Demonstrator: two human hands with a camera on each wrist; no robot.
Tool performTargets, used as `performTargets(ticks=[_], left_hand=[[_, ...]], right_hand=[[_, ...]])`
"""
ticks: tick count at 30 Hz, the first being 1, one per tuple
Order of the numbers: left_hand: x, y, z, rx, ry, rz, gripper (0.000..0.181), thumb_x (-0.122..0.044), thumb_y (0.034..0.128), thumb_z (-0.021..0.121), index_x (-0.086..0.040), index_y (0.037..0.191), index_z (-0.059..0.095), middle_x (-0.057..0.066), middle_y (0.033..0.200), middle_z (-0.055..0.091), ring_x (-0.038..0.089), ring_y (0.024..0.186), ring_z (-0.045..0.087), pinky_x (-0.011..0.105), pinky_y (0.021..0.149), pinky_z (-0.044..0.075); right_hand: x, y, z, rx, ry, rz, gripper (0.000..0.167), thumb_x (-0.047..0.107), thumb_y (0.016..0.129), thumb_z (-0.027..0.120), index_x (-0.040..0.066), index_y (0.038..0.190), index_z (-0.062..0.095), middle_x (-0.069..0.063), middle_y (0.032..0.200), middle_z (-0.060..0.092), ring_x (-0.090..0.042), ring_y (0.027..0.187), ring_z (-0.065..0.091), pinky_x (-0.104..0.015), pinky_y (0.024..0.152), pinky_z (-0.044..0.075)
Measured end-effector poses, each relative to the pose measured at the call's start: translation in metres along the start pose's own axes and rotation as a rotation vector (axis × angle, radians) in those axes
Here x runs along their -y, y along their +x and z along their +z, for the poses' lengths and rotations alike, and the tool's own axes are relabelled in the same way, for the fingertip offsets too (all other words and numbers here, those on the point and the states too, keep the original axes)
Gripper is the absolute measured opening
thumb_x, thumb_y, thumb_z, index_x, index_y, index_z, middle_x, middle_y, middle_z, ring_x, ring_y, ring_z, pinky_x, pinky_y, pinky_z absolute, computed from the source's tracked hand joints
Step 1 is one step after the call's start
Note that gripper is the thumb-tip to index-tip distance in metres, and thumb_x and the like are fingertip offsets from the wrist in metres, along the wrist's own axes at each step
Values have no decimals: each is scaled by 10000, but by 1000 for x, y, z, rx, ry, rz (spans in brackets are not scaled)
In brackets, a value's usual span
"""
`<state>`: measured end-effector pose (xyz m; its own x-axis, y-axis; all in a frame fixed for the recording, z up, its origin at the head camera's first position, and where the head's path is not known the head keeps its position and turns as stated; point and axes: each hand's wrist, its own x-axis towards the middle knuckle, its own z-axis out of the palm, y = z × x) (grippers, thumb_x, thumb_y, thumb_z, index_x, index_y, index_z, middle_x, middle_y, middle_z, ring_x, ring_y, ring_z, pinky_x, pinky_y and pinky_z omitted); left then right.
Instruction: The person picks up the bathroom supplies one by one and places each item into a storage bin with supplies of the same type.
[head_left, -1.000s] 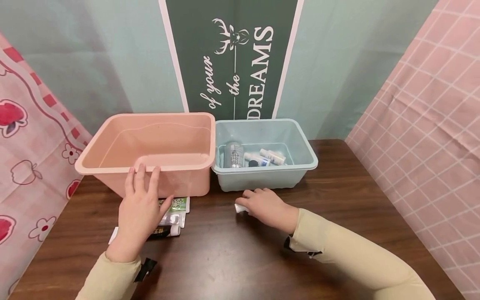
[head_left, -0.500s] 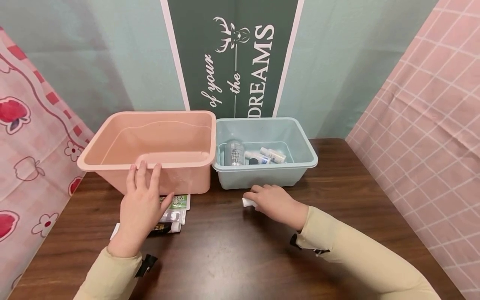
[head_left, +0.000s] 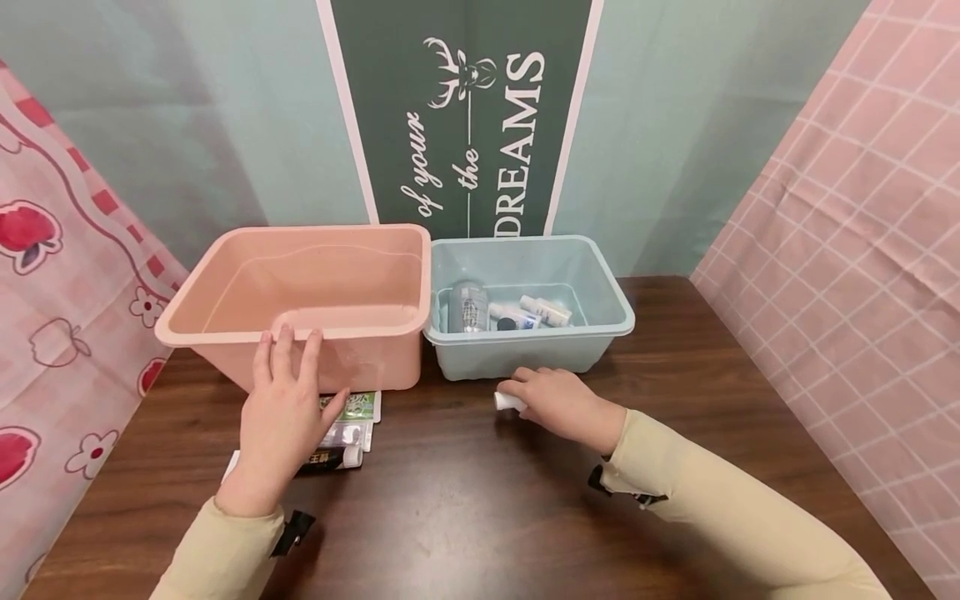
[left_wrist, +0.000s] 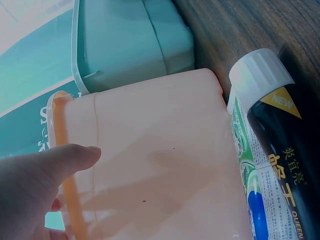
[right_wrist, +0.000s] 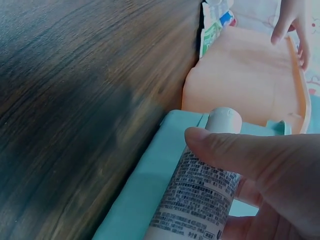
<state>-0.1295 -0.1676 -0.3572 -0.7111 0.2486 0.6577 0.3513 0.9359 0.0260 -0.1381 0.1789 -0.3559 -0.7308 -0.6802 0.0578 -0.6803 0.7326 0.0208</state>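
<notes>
My right hand [head_left: 566,406] holds a white bottle [right_wrist: 197,195] with a white cap and small dark print, just in front of the blue bin [head_left: 525,354]. The right wrist view shows the thumb across the bottle near its cap. My left hand [head_left: 277,417] rests at the front rim of the larger pink bin [head_left: 375,354], its fingers nearly straight and the thumb spread to the side. Beside that hand lie a black toothpaste tube [left_wrist: 280,140] with a white cap and a green-and-white package [head_left: 362,407], both partly hidden by the hand.
Inside the blue bin lie a clear bottle [head_left: 468,307], white tubes [head_left: 551,312] and a black-capped item [head_left: 507,323]. Both bins stand side by side on the dark wooden table [head_left: 450,517]. Fabric hangs behind them and on both sides.
My right hand has moved a little to the right and slightly away from me with the white bottle. The left hand has stayed at the pink bin's rim.
</notes>
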Motion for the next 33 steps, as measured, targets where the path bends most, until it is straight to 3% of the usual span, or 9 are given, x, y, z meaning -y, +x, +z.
performTargets(ticks=[25,33], left_hand=[[-1,-2,4,23,-20,-13,799,-317,677,773,21,1316,431,341,1328,350,553,1219,300,605,543,478],[1,-1,4,-24,-17,1,825,-332,652,773,20,1314,431,343,1313,364,553,1209,315,618,548,472]], right_hand=[[-12,-14,0,6,44,44,406,109,723,767,136,1105,630,-8,902,566,-194,763,596,-321,606,493],[-14,-15,-3,-5,36,65,410,108,715,774,141,1100,633,-11,909,573,-209,720,591,-331,592,491]])
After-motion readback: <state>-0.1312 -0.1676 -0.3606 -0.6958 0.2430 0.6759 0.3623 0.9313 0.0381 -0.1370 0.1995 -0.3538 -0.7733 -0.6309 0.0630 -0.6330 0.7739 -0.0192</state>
